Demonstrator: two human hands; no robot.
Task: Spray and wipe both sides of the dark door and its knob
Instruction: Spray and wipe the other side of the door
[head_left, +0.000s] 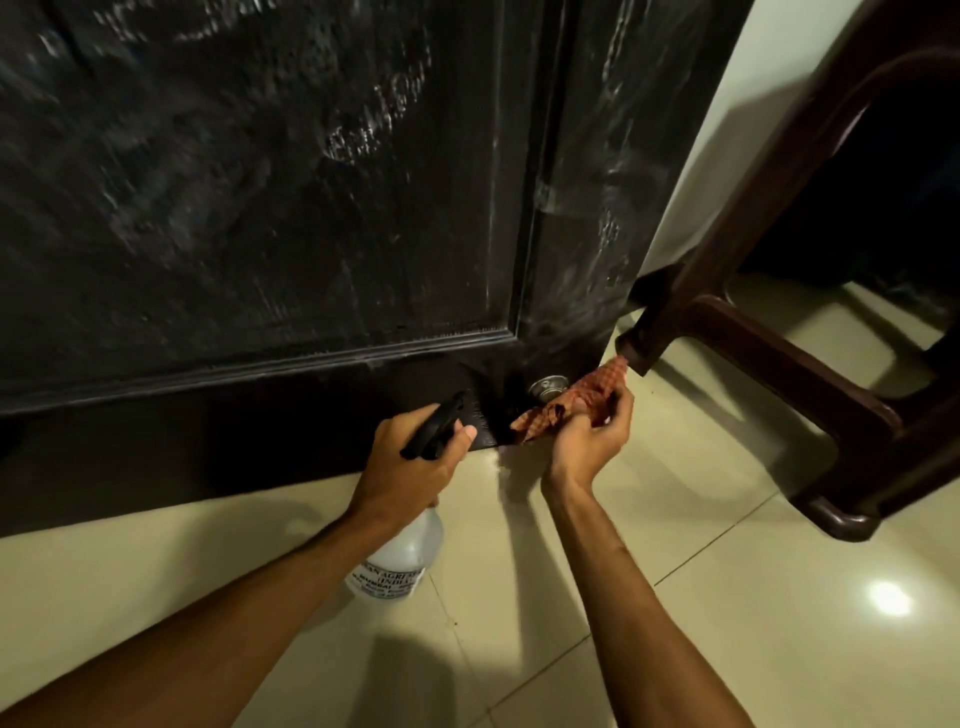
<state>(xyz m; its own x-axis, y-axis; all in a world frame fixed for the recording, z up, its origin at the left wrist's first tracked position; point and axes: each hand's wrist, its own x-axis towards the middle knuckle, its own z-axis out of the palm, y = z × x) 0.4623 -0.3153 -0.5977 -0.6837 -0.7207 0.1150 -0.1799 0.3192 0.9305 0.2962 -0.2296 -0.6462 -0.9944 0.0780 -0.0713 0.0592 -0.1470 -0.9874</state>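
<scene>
The dark panelled door (270, 208) fills the upper left, its surface streaked with pale smears. A round silver knob (545, 387) sits near the door's edge. My left hand (410, 467) grips the black trigger head of a clear spray bottle (400, 561), nozzle pointing toward the door just left of the knob. My right hand (592, 431) holds a bunched orange checked cloth (576, 402) right beside the knob, touching the door's edge.
A dark brown plastic chair (769, 343) stands close on the right, one leg almost touching the cloth. Cream floor tiles (727, 597) spread below, with a light glare at the right. A pale wall (727, 130) lies behind the door's edge.
</scene>
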